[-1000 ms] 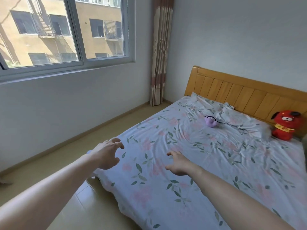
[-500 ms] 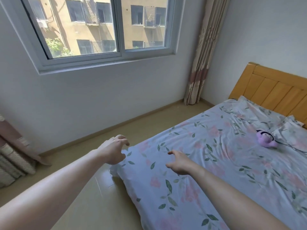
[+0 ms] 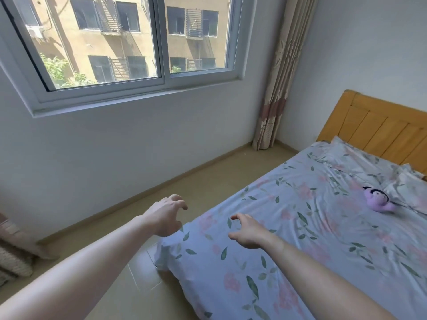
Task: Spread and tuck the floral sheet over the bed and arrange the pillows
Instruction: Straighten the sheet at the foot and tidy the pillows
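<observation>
The floral sheet (image 3: 300, 227), pale blue with pink flowers and green leaves, lies spread over the bed and hangs over its near left corner. My left hand (image 3: 165, 215) hovers just off that corner with curled fingers apart, holding nothing. Over the sheet near the corner, my right hand (image 3: 248, 230) is also open and empty. Two floral pillows (image 3: 360, 158) lie at the wooden headboard (image 3: 381, 130), the right one cut off by the frame edge. A small purple plush toy (image 3: 377, 200) rests on the sheet before them.
Beige floor (image 3: 184, 181) runs between the bed's left side and the wall under a large window (image 3: 129, 42). A patterned curtain (image 3: 279, 84) hangs in the far corner. Some fabric-covered object (image 3: 13, 257) sits at the left edge.
The view has swung left, so the red plush toy and the bed's right part have left the frame. Both hands stay outstretched and open near the bed's corner.
</observation>
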